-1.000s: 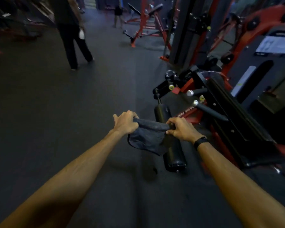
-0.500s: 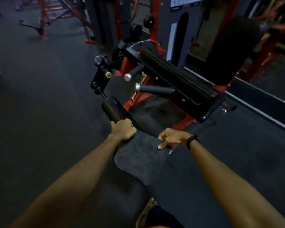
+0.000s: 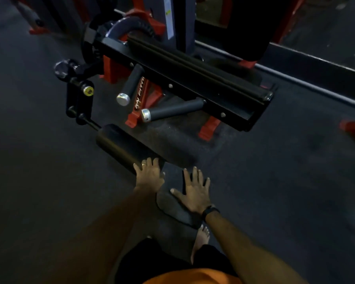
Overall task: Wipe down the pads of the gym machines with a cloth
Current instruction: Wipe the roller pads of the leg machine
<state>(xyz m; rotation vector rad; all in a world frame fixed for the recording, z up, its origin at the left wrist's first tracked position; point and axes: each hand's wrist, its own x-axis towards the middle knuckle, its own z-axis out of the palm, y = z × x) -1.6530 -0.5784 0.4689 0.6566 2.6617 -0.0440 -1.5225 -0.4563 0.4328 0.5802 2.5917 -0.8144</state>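
A person leans over a black-and-red gym machine (image 3: 184, 78) on a dark rubber floor (image 3: 39, 181). At far left, a black lever arm carries a yellow-capped adjustment knob (image 3: 88, 91). Next to it, a black cylindrical roller pad (image 3: 121, 146) runs diagonally toward the person, its near end covered by a dark grey cloth (image 3: 172, 206) draped over it. The left hand (image 3: 150, 175), a ring on one finger, lies flat at the cloth's upper edge, fingers straight and together, touching the roller pad and holding nothing. Just beside it, the right hand (image 3: 195, 193), a black band at the wrist, presses down on the cloth with fingers splayed wide and straight. Above them, two grey-gripped handles (image 3: 131, 83) with silver end caps jut from the machine's long black bench pad (image 3: 193, 64). A bare foot (image 3: 201, 238) shows below the right wrist.
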